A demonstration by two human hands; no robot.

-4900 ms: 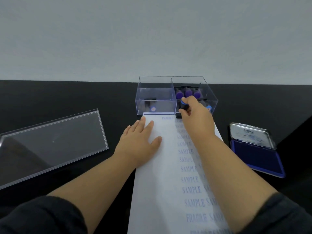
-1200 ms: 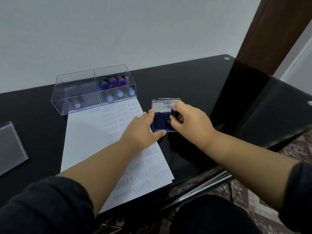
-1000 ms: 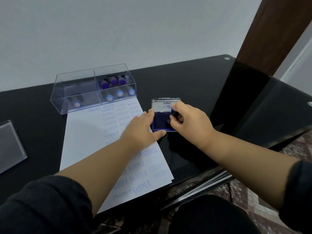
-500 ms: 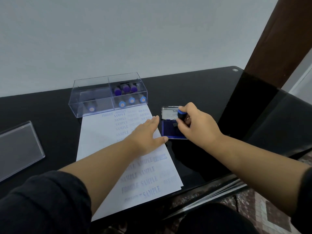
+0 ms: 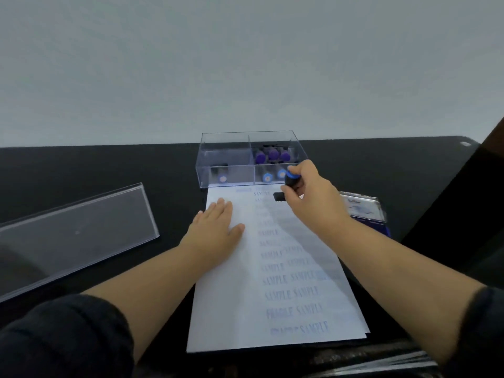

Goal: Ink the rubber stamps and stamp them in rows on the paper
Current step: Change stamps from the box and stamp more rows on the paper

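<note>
place: office or home desk setup, can't tell which
bench [image 5: 81, 165]: glossy black top against plain pale wall [image 5: 245, 64]
supplies: clear box [image 5: 218, 162] of stamps, ink pad [image 5: 362, 211], stamped paper [image 5: 226, 309], clear lid [image 5: 73, 236]

Both forearms are bare. The left sleeve [image 5: 62, 339] is dark, nearly black cloth, pushed up and bunched in soft folds. The right sleeve [image 5: 482, 331] is the same dark cloth, likewise pushed up.
</note>
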